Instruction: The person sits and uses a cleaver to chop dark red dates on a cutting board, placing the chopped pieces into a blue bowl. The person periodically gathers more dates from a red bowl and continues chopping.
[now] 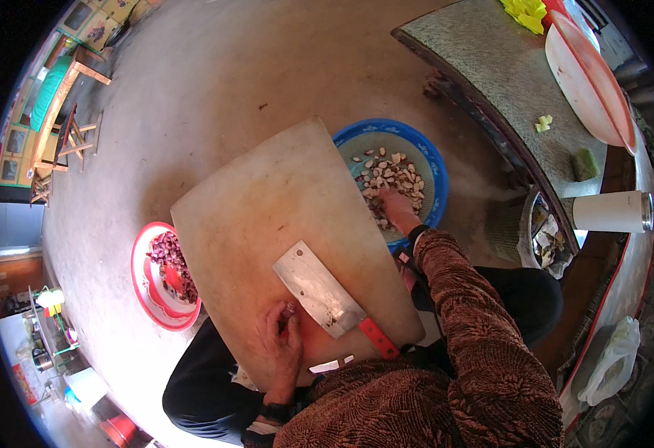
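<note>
A large wooden cutting board [248,224] spans my lap. On it rests a cleaver [321,291] with a red handle, blade towards the upper left. My left hand [283,336] lies on the board left of the blade, fingers curled; whether they hold something small is hidden. My right hand [398,208] reaches into a blue-rimmed basin [437,162] beyond the board's right edge, its fingertips among pale cut pieces [394,173]. Any piece in its grasp is hidden. Left of the board stands a red and white basin [142,285] with dark reddish-purple pieces [173,257], partly covered by the board.
To the right are a grey-topped table [472,56] with a green sponge [585,164], a white flask [609,211] and a lined waste bin [548,238]. A white plastic bag [612,364] lies lower right. A wooden table [61,95] stands far left on the concrete floor [203,84].
</note>
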A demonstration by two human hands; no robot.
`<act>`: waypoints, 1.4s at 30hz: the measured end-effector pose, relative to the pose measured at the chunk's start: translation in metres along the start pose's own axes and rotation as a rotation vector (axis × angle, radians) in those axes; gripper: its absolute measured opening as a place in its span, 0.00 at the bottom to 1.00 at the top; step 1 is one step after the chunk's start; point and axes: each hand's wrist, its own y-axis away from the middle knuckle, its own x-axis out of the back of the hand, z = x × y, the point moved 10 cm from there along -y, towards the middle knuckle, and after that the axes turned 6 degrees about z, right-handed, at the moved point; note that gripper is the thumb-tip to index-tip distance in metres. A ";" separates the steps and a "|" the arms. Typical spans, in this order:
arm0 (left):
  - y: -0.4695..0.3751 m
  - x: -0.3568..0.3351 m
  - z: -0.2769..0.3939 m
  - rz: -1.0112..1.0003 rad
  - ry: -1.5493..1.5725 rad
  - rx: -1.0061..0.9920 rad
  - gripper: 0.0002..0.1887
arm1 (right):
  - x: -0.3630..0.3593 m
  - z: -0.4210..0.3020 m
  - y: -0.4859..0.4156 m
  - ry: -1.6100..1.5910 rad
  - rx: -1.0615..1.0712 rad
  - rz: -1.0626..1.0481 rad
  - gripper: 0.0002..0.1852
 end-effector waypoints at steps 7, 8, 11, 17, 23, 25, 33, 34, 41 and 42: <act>-0.003 0.003 0.013 0.029 0.013 -0.073 0.14 | 0.016 0.033 0.004 -0.646 -0.147 -0.166 0.14; -0.002 0.001 0.012 0.020 0.085 -0.047 0.14 | 0.022 0.036 0.007 -0.751 -0.211 -0.167 0.13; -0.001 0.001 0.012 0.016 0.165 -0.017 0.14 | 0.027 0.047 0.018 -0.913 -0.397 -0.208 0.11; -0.001 -0.001 0.003 0.022 0.195 -0.047 0.15 | 0.057 0.048 0.020 -0.714 -0.194 0.060 0.08; 0.000 -0.001 -0.005 0.053 0.177 -0.080 0.15 | 0.068 0.022 0.034 -0.152 0.014 0.018 0.13; -0.001 0.000 -0.004 0.068 0.173 -0.081 0.15 | 0.076 0.011 0.034 -0.185 0.065 0.122 0.13; -0.004 0.001 0.011 0.065 0.051 -0.064 0.15 | 0.033 -0.008 0.015 -0.080 0.081 0.063 0.17; -0.004 0.001 0.013 0.057 0.063 -0.058 0.15 | 0.023 -0.008 0.013 -0.037 0.066 -0.003 0.17; -0.007 0.001 0.019 0.038 -0.006 -0.077 0.13 | 0.014 -0.030 0.006 0.106 0.143 -0.026 0.16; -0.007 0.002 0.020 0.054 -0.032 -0.105 0.13 | 0.012 -0.031 0.005 0.128 0.146 -0.055 0.17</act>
